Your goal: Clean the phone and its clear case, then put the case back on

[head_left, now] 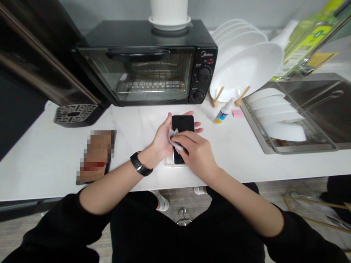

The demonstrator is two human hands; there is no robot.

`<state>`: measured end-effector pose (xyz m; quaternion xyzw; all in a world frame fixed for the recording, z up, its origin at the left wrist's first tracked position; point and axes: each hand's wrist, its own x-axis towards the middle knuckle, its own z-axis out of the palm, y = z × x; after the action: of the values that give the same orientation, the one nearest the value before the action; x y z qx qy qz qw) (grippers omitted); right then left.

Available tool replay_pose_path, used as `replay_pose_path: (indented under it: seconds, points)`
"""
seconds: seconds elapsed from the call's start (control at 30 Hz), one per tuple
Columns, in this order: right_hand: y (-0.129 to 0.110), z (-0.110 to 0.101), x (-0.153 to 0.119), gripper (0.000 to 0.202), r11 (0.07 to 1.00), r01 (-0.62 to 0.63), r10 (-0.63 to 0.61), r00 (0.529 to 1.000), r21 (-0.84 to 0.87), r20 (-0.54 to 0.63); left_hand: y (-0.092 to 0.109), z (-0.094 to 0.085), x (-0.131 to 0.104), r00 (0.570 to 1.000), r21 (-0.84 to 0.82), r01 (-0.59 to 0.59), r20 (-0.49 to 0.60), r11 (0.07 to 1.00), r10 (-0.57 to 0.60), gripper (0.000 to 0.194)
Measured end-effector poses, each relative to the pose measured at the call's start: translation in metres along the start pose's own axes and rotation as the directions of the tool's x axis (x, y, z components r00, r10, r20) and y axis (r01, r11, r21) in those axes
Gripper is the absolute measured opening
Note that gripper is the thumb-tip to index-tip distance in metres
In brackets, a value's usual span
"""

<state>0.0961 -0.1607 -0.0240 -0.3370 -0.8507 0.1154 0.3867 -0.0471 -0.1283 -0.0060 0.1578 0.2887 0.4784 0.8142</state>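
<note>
A black phone point(182, 123) lies screen up across the palm of my left hand point(162, 138), whose fingers reach out beneath it and show past its right edge. My right hand point(199, 152) pinches a white wipe point(172, 136) and presses it against the phone's screen near the left edge. Under the phone's lower end, a pale, clear case or tray point(169, 162) rests on the white counter. To the right stands a small white spray bottle point(222, 114) with a blue and yellow label.
Behind my hands is a black toaster oven point(148, 75). White plates point(244, 69) stand in a rack beside it, and bowls point(283, 115) sit at the sink. A pixelated flat object point(95, 157) lies at the left, below a drip tray point(75, 114).
</note>
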Motion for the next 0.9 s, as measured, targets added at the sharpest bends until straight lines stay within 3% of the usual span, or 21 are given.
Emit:
replay_pose_path:
  seconds: [0.2, 0.37, 0.53, 0.7, 0.9]
  points:
    - [-0.008, -0.008, -0.033, 0.029, 0.994, 0.114, -0.114, 0.993, -0.001, 0.037, 0.008, 0.003, -0.002, 0.996, 0.078, -0.082, -0.011, 0.994, 0.083, 0.075]
    - [-0.002, -0.021, -0.038, 0.027, 0.992, 0.118, -0.117, 0.993, -0.046, 0.028, 0.009, 0.005, -0.004, 0.998, 0.056, -0.069, 0.006, 0.996, 0.069, 0.076]
    - [0.01, -0.03, -0.023, 0.025, 0.991, 0.064, -0.064, 0.998, -0.114, 0.004, 0.009, 0.001, -0.001, 1.0, 0.047, -0.029, 0.006, 0.998, 0.029, 0.079]
    - [0.03, -0.033, 0.001, 0.031, 0.987, 0.006, -0.016, 0.998, -0.158, -0.058, 0.003, -0.009, 0.006, 0.995, -0.024, 0.018, 0.095, 1.0, -0.015, 0.073]
    - [0.043, -0.036, 0.029, 0.03, 0.981, -0.019, 0.0, 0.996, -0.191, -0.094, 0.001, -0.004, 0.005, 0.996, -0.071, 0.077, 0.05, 0.995, -0.074, 0.071]
